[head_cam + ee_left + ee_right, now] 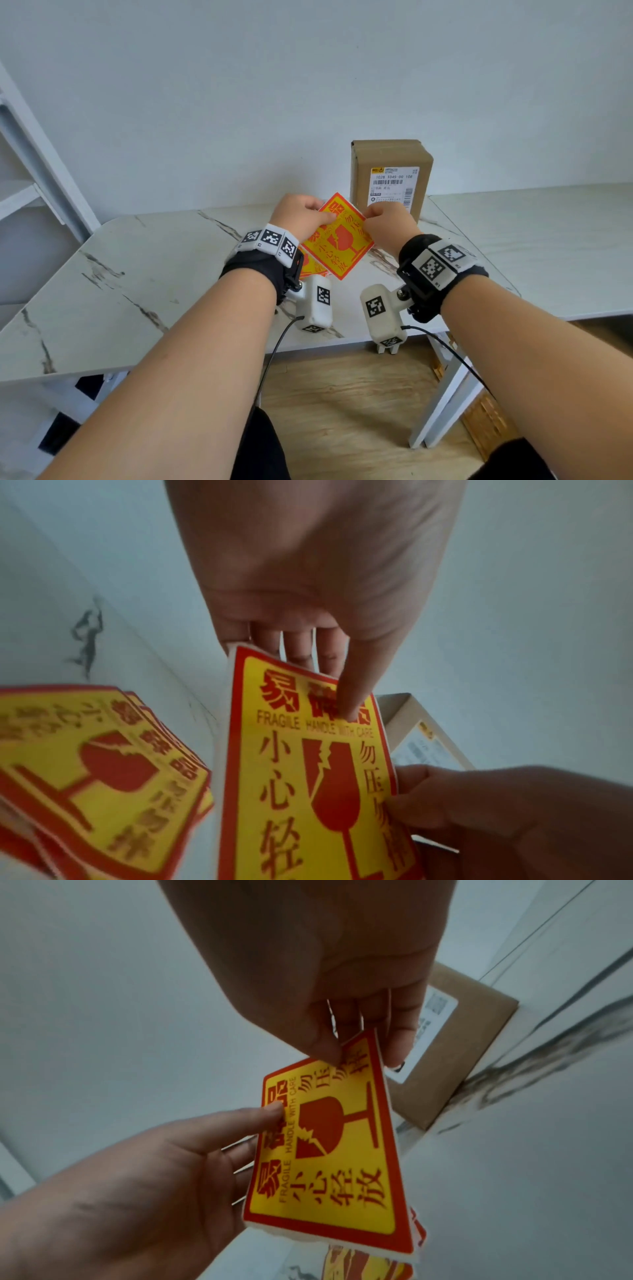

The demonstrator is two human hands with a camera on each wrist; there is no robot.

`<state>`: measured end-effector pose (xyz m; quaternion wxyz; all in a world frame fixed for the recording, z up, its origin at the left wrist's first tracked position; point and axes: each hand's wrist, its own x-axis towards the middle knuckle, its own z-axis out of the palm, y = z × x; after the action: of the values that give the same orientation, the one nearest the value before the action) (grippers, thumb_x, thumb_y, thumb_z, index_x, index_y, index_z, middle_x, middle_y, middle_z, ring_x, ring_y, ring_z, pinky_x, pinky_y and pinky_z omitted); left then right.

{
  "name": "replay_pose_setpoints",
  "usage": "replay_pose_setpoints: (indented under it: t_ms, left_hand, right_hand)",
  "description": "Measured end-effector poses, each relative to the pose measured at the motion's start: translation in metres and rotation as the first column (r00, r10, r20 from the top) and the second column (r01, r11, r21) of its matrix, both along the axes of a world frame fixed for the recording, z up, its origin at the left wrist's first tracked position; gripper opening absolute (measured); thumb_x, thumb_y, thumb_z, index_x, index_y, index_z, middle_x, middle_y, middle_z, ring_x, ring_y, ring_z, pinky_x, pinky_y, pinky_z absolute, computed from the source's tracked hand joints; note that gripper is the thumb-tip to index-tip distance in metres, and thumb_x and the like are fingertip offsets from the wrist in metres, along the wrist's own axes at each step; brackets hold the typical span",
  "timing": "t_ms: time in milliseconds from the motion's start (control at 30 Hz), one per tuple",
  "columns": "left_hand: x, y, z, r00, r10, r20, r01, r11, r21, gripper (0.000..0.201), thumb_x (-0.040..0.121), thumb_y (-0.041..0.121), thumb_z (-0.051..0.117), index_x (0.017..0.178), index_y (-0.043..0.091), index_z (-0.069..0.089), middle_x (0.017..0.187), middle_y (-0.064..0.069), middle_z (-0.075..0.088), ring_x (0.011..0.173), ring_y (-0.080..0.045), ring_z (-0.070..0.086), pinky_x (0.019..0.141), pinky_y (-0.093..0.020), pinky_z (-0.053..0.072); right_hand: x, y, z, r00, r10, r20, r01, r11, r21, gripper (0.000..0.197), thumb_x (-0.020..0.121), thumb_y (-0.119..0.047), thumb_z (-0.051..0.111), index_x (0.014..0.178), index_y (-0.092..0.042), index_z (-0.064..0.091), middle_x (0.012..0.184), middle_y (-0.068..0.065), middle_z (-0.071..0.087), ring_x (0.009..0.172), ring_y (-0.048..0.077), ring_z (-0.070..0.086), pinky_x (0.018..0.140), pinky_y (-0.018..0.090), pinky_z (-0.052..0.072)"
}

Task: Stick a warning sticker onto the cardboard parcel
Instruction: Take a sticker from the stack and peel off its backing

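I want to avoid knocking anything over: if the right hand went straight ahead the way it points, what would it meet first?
Probably the cardboard parcel, standing upright just beyond the right hand; the gap between them is unclear.

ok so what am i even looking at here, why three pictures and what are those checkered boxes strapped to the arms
No robot here: a person wears three cameras. The head view looks down at both arms; the white boxes at the wrists are the other two cameras, each looking along its hand. The left hand and right hand both pinch one yellow and red fragile sticker, still on its white backing, above a marble-look table. A stack of spare stickers lies on it. The cardboard parcel, with a shipping label, stands upright behind, by the wall.
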<state>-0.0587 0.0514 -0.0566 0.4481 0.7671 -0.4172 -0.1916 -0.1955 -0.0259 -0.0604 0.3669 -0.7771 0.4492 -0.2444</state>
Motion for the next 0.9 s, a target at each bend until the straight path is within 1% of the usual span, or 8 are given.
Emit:
replay_pose_setpoints:
  t_ms: [67,233,367,433,600,700,800,900]
  left_hand:
    - [-0.009,-0.003,0.002,0.998,-0.048,-0.034,0.047,0.999,-0.027,0.007,0.083,0.021,0.073,0.088,0.016,0.073,0.069,0.004,0.065,0.060,-0.009,0.059,0.057,-0.013,0.049]
    - [-0.036,-0.013,0.004,0.976,-0.169,-0.140,0.166,0.986,-0.029,0.012,0.081,0.023,0.075,0.088,0.014,0.074,0.084,-0.005,0.074,0.073,-0.018,0.068,0.077,-0.030,0.057]
    - [-0.053,-0.020,-0.001,0.961,-0.219,-0.167,0.220,0.975,-0.008,0.011,0.080,0.025,0.076,0.086,0.018,0.071,0.081,-0.002,0.074,0.065,-0.010,0.068,0.057,-0.018,0.054]
    - [-0.059,-0.023,-0.003,0.952,-0.241,-0.189,0.246,0.969,0.004,0.011,0.081,0.021,0.075,0.089,0.015,0.072,0.084,-0.005,0.075,0.064,-0.010,0.067,0.059,-0.018,0.054]
    - [-0.074,-0.030,-0.007,0.913,-0.300,-0.276,0.314,0.949,0.008,0.002,0.084,0.012,0.072,0.083,0.013,0.070,0.084,-0.011,0.074,0.067,-0.017,0.069,0.059,-0.020,0.056]
    - [-0.078,-0.035,-0.010,0.906,-0.301,-0.298,0.315,0.949,-0.002,0.007,0.083,0.010,0.072,0.078,0.011,0.068,0.075,-0.009,0.071,0.061,-0.017,0.067,0.062,-0.025,0.057]
    - [-0.084,-0.038,-0.011,0.901,-0.282,-0.330,0.293,0.956,-0.018,0.009,0.083,0.007,0.072,0.078,0.007,0.065,0.070,-0.010,0.068,0.054,-0.015,0.066,0.058,-0.024,0.059]
    - [-0.091,-0.041,-0.012,0.872,-0.264,-0.412,0.270,0.962,-0.045,0.009,0.085,0.003,0.069,0.081,0.004,0.061,0.070,-0.013,0.065,0.046,-0.012,0.068,0.052,-0.023,0.059]
  right_hand:
    - [-0.012,-0.002,0.003,0.998,-0.019,0.052,0.019,1.000,0.003,0.027,0.086,-0.004,0.043,0.075,-0.018,0.062,0.088,0.006,0.066,0.093,0.028,0.066,0.088,0.044,0.057]
    - [-0.042,-0.009,0.008,0.980,-0.064,0.190,0.073,0.997,-0.039,0.017,0.086,-0.007,0.052,0.078,-0.018,0.062,0.085,0.003,0.066,0.083,0.023,0.065,0.074,0.037,0.056]
    - [-0.065,-0.019,0.008,0.930,-0.218,0.296,0.230,0.973,-0.007,0.017,0.086,-0.005,0.047,0.081,-0.016,0.058,0.074,-0.002,0.060,0.073,0.020,0.059,0.066,0.032,0.050]
    - [-0.075,-0.025,0.006,0.903,-0.290,0.316,0.300,0.954,0.020,0.016,0.088,-0.004,0.044,0.083,-0.015,0.055,0.073,-0.002,0.057,0.075,0.021,0.058,0.067,0.033,0.049]
    - [-0.097,-0.032,-0.003,0.880,-0.377,0.290,0.374,0.925,0.068,0.014,0.091,-0.006,0.044,0.101,-0.011,0.053,0.085,0.002,0.058,0.077,0.021,0.057,0.063,0.030,0.046]
    - [-0.108,-0.030,-0.011,0.870,-0.410,0.273,0.425,0.905,0.007,0.031,0.089,-0.007,0.054,0.119,-0.011,0.048,0.101,0.005,0.059,0.080,0.018,0.058,0.063,0.028,0.048]
    - [-0.113,-0.027,-0.016,0.902,-0.370,0.225,0.414,0.887,-0.203,0.031,0.083,-0.003,0.058,0.112,-0.012,0.055,0.117,0.009,0.057,0.103,0.024,0.056,0.080,0.030,0.046]
    - [-0.111,-0.020,-0.022,0.958,-0.242,0.156,0.276,0.927,-0.254,0.015,0.082,-0.007,0.061,0.089,-0.019,0.064,0.102,0.004,0.066,0.090,0.019,0.060,0.074,0.029,0.046]
